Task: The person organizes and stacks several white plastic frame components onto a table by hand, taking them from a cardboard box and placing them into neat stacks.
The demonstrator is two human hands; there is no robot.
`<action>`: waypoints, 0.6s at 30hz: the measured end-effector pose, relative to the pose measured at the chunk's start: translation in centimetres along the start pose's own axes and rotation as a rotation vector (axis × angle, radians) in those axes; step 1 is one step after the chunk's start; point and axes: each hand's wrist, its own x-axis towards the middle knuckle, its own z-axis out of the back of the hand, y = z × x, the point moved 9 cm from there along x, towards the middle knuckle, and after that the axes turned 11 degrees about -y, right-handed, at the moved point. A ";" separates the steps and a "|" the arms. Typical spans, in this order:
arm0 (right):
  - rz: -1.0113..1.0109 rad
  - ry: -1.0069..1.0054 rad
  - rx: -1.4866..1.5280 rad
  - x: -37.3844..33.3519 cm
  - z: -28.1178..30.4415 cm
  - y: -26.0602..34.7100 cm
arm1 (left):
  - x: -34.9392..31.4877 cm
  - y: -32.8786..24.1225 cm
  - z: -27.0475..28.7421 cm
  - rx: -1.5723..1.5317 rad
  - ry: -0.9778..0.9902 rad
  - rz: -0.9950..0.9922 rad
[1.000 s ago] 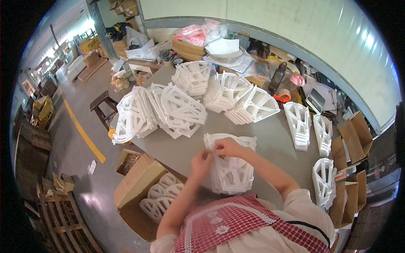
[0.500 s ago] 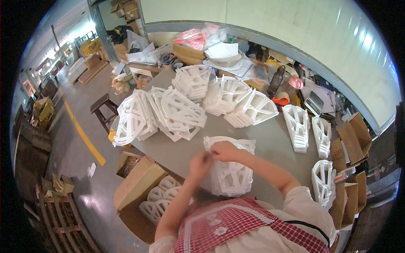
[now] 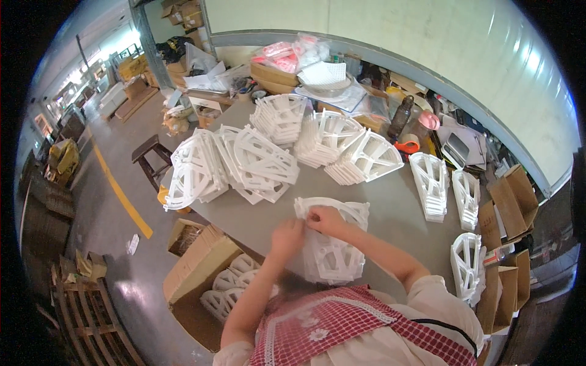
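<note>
- Head view: my left hand [image 3: 288,236] is curled, fingers drawn together; I cannot tell what it grips.
- My right hand [image 3: 326,220] is just beside it, fingers bent in at the upper left of the nearest white fan-shaped frames [image 3: 339,257]; its grip is unclear too.
- Those frames lie on the grey table [image 3: 394,210], before my checked apron [image 3: 323,326].

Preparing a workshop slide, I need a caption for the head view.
Left hand and right hand close together over stacked white frames on a table.

Downward fisheye view from head
</note>
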 end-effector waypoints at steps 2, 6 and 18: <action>0.046 -0.013 -0.011 -0.3 0.0 0.0 | 0.1 0.0 -0.2 0.021 0.020 0.031; -0.047 0.027 0.004 -0.6 -0.1 -0.5 | -1.0 3.1 -1.2 -0.211 0.010 0.467; -0.055 0.091 0.260 0.1 -1.0 -0.3 | -5.0 6.3 -6.0 -1.028 0.031 1.047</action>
